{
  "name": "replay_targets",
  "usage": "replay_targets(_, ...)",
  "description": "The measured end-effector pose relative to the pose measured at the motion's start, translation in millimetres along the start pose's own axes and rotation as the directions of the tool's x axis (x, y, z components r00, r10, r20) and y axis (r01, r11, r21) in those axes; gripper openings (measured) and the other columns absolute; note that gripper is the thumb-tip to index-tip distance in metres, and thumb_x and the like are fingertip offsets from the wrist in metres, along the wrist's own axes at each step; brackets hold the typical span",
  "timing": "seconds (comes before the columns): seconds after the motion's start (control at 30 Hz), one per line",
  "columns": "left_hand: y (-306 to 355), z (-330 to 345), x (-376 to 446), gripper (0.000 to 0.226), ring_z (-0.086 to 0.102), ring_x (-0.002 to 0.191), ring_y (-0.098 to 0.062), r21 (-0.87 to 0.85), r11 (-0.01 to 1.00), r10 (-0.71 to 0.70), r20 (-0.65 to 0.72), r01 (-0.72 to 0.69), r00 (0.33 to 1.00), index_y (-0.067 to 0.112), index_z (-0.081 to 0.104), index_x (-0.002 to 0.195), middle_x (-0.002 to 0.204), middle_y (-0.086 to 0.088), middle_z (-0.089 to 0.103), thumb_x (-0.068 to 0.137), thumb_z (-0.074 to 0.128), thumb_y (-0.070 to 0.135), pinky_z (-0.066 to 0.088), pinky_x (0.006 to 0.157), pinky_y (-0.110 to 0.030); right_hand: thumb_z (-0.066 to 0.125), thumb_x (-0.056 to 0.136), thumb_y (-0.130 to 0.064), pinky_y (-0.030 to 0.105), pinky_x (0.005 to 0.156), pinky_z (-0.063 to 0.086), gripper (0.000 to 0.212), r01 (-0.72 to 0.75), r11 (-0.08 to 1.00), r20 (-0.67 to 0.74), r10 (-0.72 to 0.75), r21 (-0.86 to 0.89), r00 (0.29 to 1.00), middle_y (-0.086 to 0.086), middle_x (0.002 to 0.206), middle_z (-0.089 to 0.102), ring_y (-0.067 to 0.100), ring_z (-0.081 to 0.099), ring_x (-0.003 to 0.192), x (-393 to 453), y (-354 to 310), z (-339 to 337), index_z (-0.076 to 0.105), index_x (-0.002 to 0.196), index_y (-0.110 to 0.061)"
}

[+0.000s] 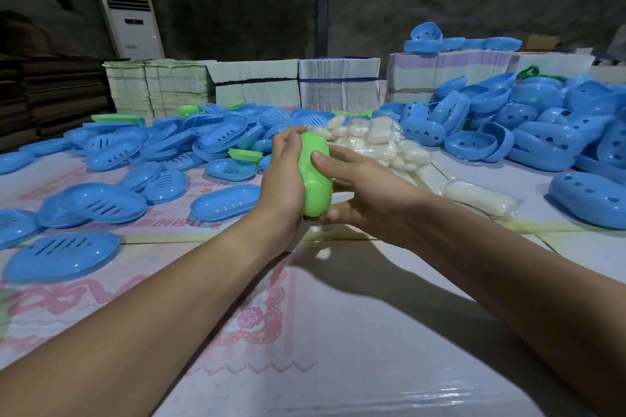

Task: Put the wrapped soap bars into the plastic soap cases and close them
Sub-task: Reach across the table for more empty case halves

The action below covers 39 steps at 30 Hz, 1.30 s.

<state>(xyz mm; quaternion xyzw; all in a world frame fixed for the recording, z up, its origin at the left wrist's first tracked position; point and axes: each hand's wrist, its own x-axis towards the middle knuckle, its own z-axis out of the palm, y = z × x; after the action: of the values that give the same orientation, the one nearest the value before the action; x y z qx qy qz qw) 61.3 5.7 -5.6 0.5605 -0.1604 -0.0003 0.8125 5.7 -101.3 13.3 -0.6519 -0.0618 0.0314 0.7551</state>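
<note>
**Hands: both clasped, mid-frame**

Both forearms bare, reaching forward and converging. Left hand point(283, 176) upright, palm facing right, fingers curled over the top of the green case point(316, 179). Right hand point(366, 196) opposite, thumb pressed on case face, fingers wrapped beneath.

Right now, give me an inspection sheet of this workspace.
Surface: table under a pale printed cover with pink patterns.
Job's things: green soap case, closed as far as shows, held upright on its edge between both hands; wrapped soap bars piled behind it, one wrapped bar lying apart to the right.
Clutter: blue slotted case halves spread on the left; blue case halves with heart holes heaped on the right.
Hands: left hand grips the case's left side; right hand grips its right side, fingers on top.
Cables: nothing seen.
Surroundings: stacked paper bundles, standing air conditioner, dark wall.
</note>
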Motion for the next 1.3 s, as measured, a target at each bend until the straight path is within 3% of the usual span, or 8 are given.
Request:
replay_targets(0.1, 5, -1, 0, 0.025, 0.063, 0.091, -0.018, 0.058, 0.994, 0.096, 0.029, -0.097, 0.995, 0.036, 0.058, 0.100, 0.104, 0.001, 0.063, 0.109, 0.035, 0.033, 0.054, 0.077, -0.036, 0.062, 0.096, -0.023, 0.051, 0.084, 0.059, 0.038, -0.013, 1.000, 0.059, 0.011, 0.023, 0.998, 0.025, 0.121, 0.061, 0.045, 0.068, 0.096, -2, -5, -5, 0.054, 0.133, -0.021)
replay_targets(0.23, 11, -1, -2, 0.016, 0.067, 0.102, -0.026, 0.023, 0.997, 0.069, 0.097, -0.072, 0.993, 0.037, 0.060, 0.102, 0.111, -0.006, 0.067, 0.105, 0.045, 0.038, 0.055, 0.091, -0.050, 0.061, 0.095, -0.019, 0.045, 0.073, 0.061, 0.035, 0.020, 0.999, 0.113, -0.025, 0.046, 0.993, 0.021, 0.115, 0.057, 0.029, 0.069, 0.089, -2, -10, -10, 0.058, 0.130, -0.018)
replay_targets(0.37, 1, 1, -6, 0.006, 0.071, 0.082, -0.017, -0.069, 0.997, -0.032, 0.098, 0.039, 0.995, 0.031, 0.058, 0.106, 0.090, 0.004, 0.075, 0.101, 0.057, 0.029, 0.057, 0.067, -0.034, 0.060, 0.095, -0.022, 0.046, 0.076, 0.061, 0.029, -0.017, 1.000, 0.059, 0.016, 0.009, 0.998, 0.015, 0.111, 0.060, 0.024, 0.063, 0.101, 0, -4, -13, 0.063, 0.123, -0.018)
replay_targets(0.43, -1, 0, -6, 0.010, 0.070, 0.082, -0.018, -0.068, 0.997, -0.034, 0.087, 0.040, 0.996, 0.032, 0.060, 0.108, 0.099, -0.001, 0.073, 0.102, 0.055, 0.026, 0.054, 0.061, -0.031, 0.061, 0.095, -0.019, 0.045, 0.073, 0.061, 0.028, -0.042, 0.999, 0.050, 0.041, 0.013, 0.998, 0.015, 0.109, 0.062, 0.026, 0.065, 0.099, 1, -4, -14, 0.063, 0.122, -0.019)
replay_targets(0.7, 4, -2, -3, 0.018, 0.066, 0.091, -0.024, -0.166, 0.986, 0.009, 0.139, 0.014, 0.990, 0.029, 0.064, 0.108, 0.103, -0.007, 0.069, 0.103, 0.049, 0.020, 0.052, 0.081, -0.041, 0.063, 0.092, -0.009, 0.064, 0.086, 0.053, 0.049, -0.062, 0.991, 0.065, 0.054, 0.116, 0.996, 0.029, 0.136, 0.051, 0.046, 0.065, 0.107, 0, -6, -16, 0.049, 0.137, -0.023)
replay_targets(1.0, 3, -4, -3, 0.014, 0.061, 0.099, -0.030, -0.080, 0.996, 0.035, 0.131, -0.024, 0.991, 0.034, 0.067, 0.107, 0.112, -0.012, 0.064, 0.102, 0.055, 0.027, 0.047, 0.098, -0.064, 0.067, 0.091, -0.015, 0.050, 0.072, 0.060, 0.046, -0.037, 0.994, 0.050, 0.032, 0.104, 0.998, 0.027, 0.129, 0.056, 0.047, 0.070, 0.093, 1, -3, -16, 0.051, 0.133, -0.025)
replay_targets(1.13, 4, -3, -6, 0.012, 0.058, 0.094, -0.030, -0.083, 0.995, 0.071, 0.153, -0.059, 0.986, 0.033, 0.065, 0.106, 0.106, -0.012, 0.062, 0.104, 0.054, 0.027, 0.048, 0.085, -0.054, 0.072, 0.087, -0.018, 0.050, 0.073, 0.060, 0.052, -0.032, 0.995, 0.053, 0.027, 0.091, 0.998, 0.027, 0.129, 0.055, 0.049, 0.069, 0.092, 2, -3, -19, 0.050, 0.132, -0.030)
replay_targets(1.3, 4, -2, -9, 0.012, 0.061, 0.089, -0.024, -0.017, 0.997, 0.083, 0.199, -0.081, 0.977, 0.035, 0.063, 0.104, 0.104, -0.006, 0.062, 0.105, 0.051, 0.033, 0.051, 0.087, -0.054, 0.078, 0.080, -0.023, 0.048, 0.073, 0.060, 0.061, -0.041, 0.999, 0.059, 0.039, 0.035, 0.997, 0.031, 0.134, 0.050, 0.050, 0.069, 0.092, 1, -4, -21, 0.047, 0.132, -0.033)
